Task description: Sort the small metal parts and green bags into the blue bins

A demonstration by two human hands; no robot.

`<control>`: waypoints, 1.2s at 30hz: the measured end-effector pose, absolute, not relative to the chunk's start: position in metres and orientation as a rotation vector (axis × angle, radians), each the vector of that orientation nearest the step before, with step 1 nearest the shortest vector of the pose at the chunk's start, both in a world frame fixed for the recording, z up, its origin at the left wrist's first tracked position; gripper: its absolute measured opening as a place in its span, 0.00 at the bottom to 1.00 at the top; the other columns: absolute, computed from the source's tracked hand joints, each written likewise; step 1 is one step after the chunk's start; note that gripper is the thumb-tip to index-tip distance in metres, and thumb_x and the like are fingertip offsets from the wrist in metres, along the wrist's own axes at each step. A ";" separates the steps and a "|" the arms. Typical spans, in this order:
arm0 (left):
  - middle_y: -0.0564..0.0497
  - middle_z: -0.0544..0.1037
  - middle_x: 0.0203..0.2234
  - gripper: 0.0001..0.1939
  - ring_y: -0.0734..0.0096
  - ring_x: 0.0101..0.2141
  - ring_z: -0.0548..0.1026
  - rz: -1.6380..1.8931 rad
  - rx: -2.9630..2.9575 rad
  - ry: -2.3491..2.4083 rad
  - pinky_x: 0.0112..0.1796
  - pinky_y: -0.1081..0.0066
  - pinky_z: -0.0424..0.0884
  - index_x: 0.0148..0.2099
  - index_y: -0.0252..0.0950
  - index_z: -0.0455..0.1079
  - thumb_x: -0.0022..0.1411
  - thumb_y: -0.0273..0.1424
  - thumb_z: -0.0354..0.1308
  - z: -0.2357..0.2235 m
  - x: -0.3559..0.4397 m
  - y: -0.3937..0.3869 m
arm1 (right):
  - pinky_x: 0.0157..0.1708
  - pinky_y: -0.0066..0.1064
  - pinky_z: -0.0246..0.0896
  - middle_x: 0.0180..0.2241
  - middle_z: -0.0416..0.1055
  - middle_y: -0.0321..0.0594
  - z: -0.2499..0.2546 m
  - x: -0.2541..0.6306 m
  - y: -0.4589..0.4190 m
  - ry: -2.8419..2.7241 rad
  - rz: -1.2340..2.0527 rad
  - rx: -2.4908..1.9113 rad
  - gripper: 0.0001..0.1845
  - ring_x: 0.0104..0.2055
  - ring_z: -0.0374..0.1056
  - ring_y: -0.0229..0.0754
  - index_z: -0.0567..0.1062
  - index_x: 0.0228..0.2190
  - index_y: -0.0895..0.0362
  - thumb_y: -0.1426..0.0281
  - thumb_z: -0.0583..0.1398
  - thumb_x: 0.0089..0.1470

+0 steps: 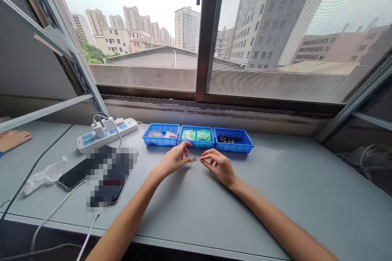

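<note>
My left hand [175, 159] is closed on a small clear plastic bag [192, 160] just above the table, its thumb along the near edge. My right hand [221, 167] is a little to the right of the bag, thumb and fingertips pinched together; anything between them is too small to make out. Beyond my hands, three blue bins stand in a row. The left bin [161, 142] has pale packets in it, the middle bin [196, 144] green and white packets, and the right bin [235, 147] several small dark pieces.
To the left lie two phones, one dark phone [73, 174] and another phone [105, 189] on a cable. Behind them is a white power strip [107, 132] with plugs. Crumpled plastic [45, 175] and another person's hand [14, 140] are at far left. A window backs the grey table [306, 183].
</note>
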State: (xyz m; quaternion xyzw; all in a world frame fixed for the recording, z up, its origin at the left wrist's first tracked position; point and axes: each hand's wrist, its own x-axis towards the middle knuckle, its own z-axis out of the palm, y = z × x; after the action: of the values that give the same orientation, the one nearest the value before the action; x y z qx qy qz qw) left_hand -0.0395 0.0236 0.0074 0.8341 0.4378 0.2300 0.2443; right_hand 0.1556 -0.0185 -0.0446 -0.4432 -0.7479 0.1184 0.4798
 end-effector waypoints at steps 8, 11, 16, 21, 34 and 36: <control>0.57 0.66 0.21 0.17 0.77 0.20 0.68 0.895 1.711 0.946 0.17 0.78 0.60 0.39 0.34 0.68 0.48 0.38 0.61 0.010 -0.023 0.018 | 0.17 0.29 0.65 0.30 0.72 0.41 -0.042 0.156 -0.016 -1.550 0.480 -1.098 0.19 0.17 0.62 0.32 0.77 0.23 0.56 0.53 0.61 0.48; 0.56 0.67 0.22 0.21 0.75 0.22 0.70 0.937 1.557 0.869 0.17 0.78 0.63 0.40 0.32 0.69 0.45 0.39 0.64 0.014 -0.020 0.016 | 0.15 0.29 0.64 0.28 0.71 0.41 -0.040 0.153 -0.018 -1.442 0.588 -1.096 0.21 0.17 0.62 0.33 0.76 0.21 0.57 0.51 0.61 0.46; 0.56 0.69 0.22 0.23 0.75 0.24 0.71 0.889 1.491 0.804 0.22 0.76 0.68 0.41 0.32 0.69 0.44 0.37 0.66 0.012 -0.017 0.013 | 0.10 0.25 0.57 0.30 0.73 0.40 -0.035 0.148 -0.024 -1.380 0.829 -1.135 0.21 0.16 0.63 0.33 0.75 0.32 0.57 0.52 0.61 0.46; 0.56 0.67 0.23 0.19 0.74 0.25 0.70 0.858 1.610 0.837 0.22 0.75 0.68 0.41 0.33 0.68 0.48 0.37 0.63 0.002 -0.014 0.012 | 0.09 0.24 0.54 0.26 0.73 0.38 -0.033 0.146 -0.027 -1.424 0.927 -1.132 0.22 0.15 0.63 0.34 0.74 0.35 0.56 0.54 0.64 0.42; 0.54 0.70 0.37 0.08 0.76 0.30 0.71 0.838 2.659 1.045 0.26 0.77 0.64 0.40 0.40 0.68 0.56 0.31 0.60 -0.005 -0.019 0.010 | 0.14 0.28 0.60 0.37 0.73 0.44 -0.038 0.153 -0.026 -1.434 0.496 -1.050 0.11 0.21 0.67 0.35 0.78 0.20 0.54 0.61 0.63 0.47; 0.54 0.70 0.37 0.07 0.76 0.29 0.70 0.849 2.627 1.022 0.26 0.78 0.64 0.40 0.40 0.69 0.57 0.31 0.60 -0.006 -0.019 0.010 | 0.15 0.28 0.61 0.35 0.74 0.44 -0.037 0.152 -0.027 -1.432 0.489 -1.072 0.10 0.20 0.67 0.35 0.78 0.22 0.54 0.61 0.63 0.45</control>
State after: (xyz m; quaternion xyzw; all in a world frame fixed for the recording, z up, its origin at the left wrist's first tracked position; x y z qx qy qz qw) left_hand -0.0189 0.0101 -0.0056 0.8880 0.3453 0.2871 0.0988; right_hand 0.1522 -0.0267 -0.0367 -0.4623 -0.6176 0.2110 0.6003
